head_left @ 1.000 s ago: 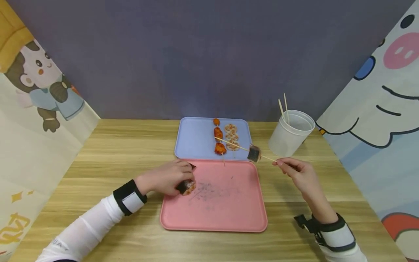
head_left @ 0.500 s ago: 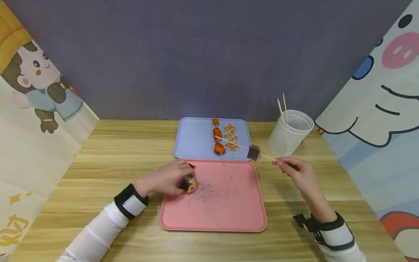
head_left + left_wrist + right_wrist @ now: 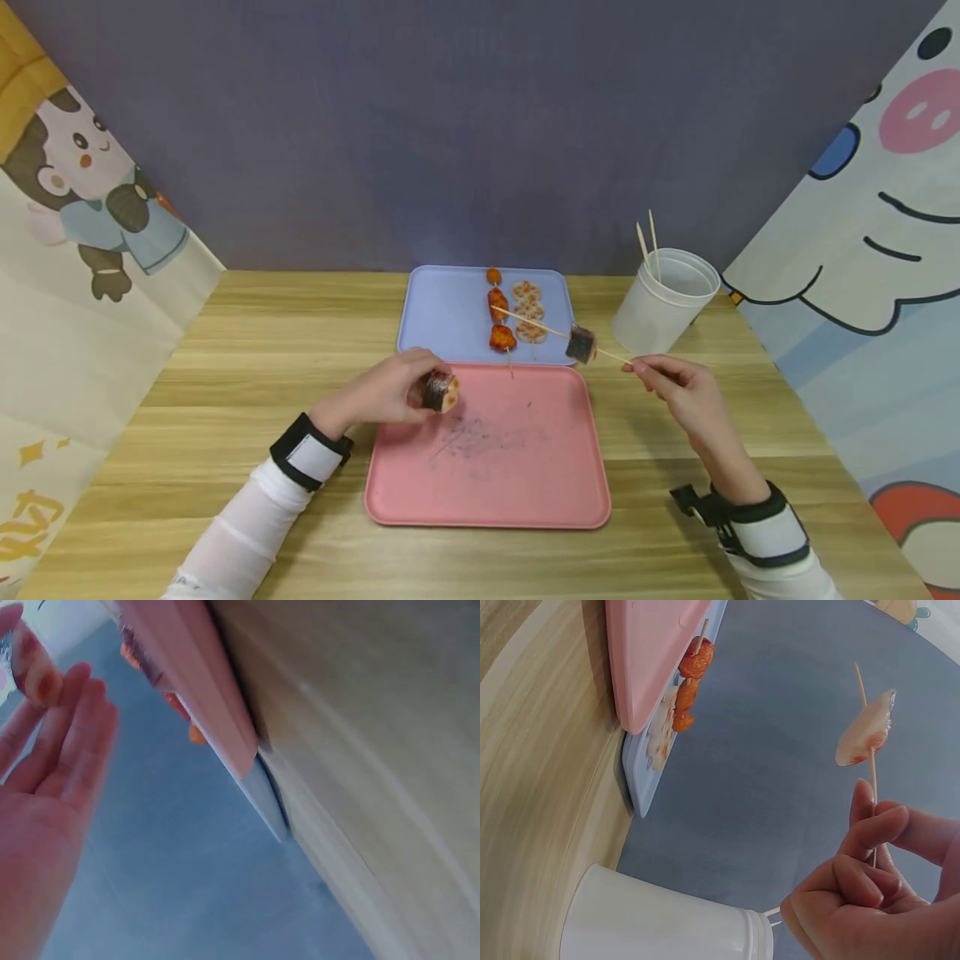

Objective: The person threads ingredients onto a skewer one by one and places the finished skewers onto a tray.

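Note:
My left hand pinches a piece of food with dark, shiny skin and a pale, browned cut face, above the left part of the pink tray. In the left wrist view the same piece shows between thumb and fingers. My right hand holds a bamboo skewer near one end, its other end pointing left over the blue tray. Threaded on that skewer is a similar dark-skinned piece, pale-sided in the right wrist view. Another dark piece lies on the pink tray, hidden from the head view.
On the blue tray lie a skewer of orange-red chunks and a skewer of pale, browned lotus-root-like slices. A white bucket with a couple of bare sticks stands at the back right. A grey wall rises behind the table.
My left hand has lifted the dark-skinned piece up off the pink tray and moved slightly away from me and to the right. The right hand and its skewer have stayed nearly still.

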